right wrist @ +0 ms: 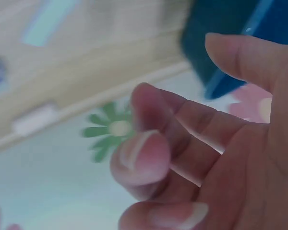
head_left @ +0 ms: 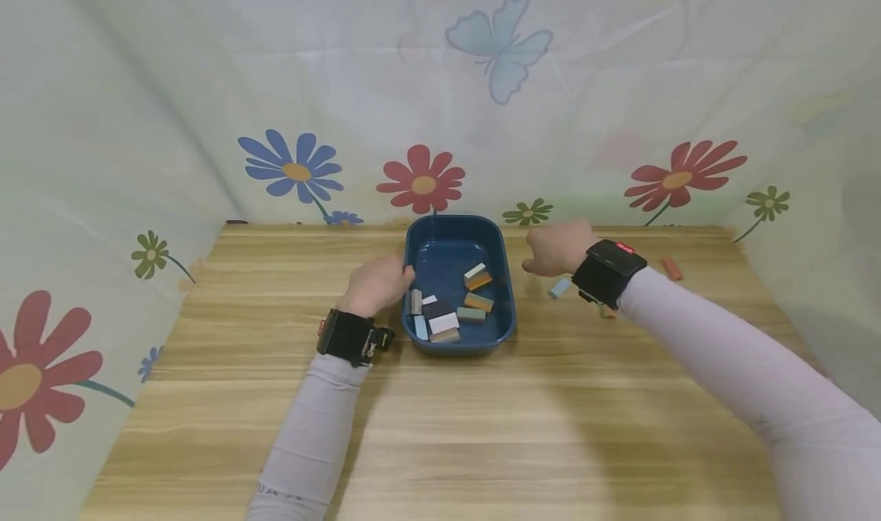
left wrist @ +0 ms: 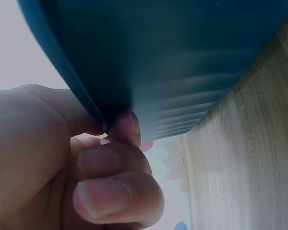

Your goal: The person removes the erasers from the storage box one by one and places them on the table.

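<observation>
In the head view, I see the left hand [head_left: 375, 285] gripping the left edge of the blue plastic bin [head_left: 446, 261], in which small blocks [head_left: 443, 323] lie. The right hand [head_left: 560, 247] is at the bin's right, near a light-blue block [head_left: 560, 288]. The wood-grain table [head_left: 482, 429] carries the bin; a flower-printed cloth [head_left: 344, 85] hangs behind it. The left wrist view shows fingers curled at the bin's rim. In the right wrist view, fingers bend loosely, apart from the thumb, beside the bin.

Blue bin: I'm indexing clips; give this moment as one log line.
left hand: pinches blue bin at rim; right hand: empty, beside bin; in bin: small blocks; on table: light-blue block, reddish block
</observation>
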A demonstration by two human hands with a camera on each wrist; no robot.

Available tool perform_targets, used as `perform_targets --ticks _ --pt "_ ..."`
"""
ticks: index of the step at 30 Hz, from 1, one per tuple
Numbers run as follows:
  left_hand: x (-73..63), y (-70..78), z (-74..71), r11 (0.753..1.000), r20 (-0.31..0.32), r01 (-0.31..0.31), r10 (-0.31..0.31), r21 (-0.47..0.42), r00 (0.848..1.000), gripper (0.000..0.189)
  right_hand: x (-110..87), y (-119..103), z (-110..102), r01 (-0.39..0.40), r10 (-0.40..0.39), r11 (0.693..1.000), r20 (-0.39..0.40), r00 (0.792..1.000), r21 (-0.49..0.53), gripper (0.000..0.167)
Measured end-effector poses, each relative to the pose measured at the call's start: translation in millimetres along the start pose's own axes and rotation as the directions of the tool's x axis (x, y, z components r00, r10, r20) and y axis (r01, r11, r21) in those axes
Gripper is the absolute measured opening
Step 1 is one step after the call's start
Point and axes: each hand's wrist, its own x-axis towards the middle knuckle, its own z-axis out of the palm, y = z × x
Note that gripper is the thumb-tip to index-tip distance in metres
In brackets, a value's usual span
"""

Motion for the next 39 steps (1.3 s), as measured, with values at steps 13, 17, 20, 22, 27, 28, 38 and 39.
perform_targets --ticks 13,17,20,22,27,28,38,39 --pt "-1.1 -3.3 -5.2 1.0 -0.021 0.008 -0.008 -0.007 1.0 0.038 21.1 -78 -45 0.042 -0.053 0.992 -0.097 0.994 -0.115 0.032" --pt "-0.8 -3.1 -5.1 1.0 -0.009 0.009 -0.009 -0.01 1.0 0.038 32.0 -98 -49 0.034 -0.042 0.994 -0.071 0.997 -0.107 0.03" --pt "-0.9 -3.2 -4.4 1.0 -0.006 0.011 -0.011 -0.014 1.0 0.037 41.4 -107 -46 0.034 -0.041 0.992 -0.06 0.997 -0.123 0.03" --pt "-0.9 -4.0 -3.8 1.0 -0.005 0.012 -0.012 -0.018 1.0 0.037 48.6 -112 -42 0.018 -0.025 0.989 -0.048 0.999 -0.144 0.03" --pt "-0.3 -5.7 -0.9 1.0 -0.009 0.014 -0.014 -0.011 1.0 0.036 69.3 -119 -28 -0.053 0.055 0.984 0.011 0.998 -0.167 0.028" --pt "-0.1 -5.8 -0.4 1.0 -0.009 0.014 -0.015 -0.008 1.0 0.036 73.6 -119 -25 -0.066 0.073 0.984 0.036 0.997 -0.168 0.027" --pt "0.2 -2.7 0.3 1.0 -0.017 -0.003 0.002 -0.014 1.0 0.036 98.6 -119 -5 -0.136 0.214 0.957 0.307 0.927 -0.257 0.01" --pt "0.3 -2.3 -0.4 1.0 -0.019 -0.005 0.004 -0.016 1.0 0.037 100.4 -119 -4 -0.141 0.233 0.948 0.323 0.917 -0.284 0.011"
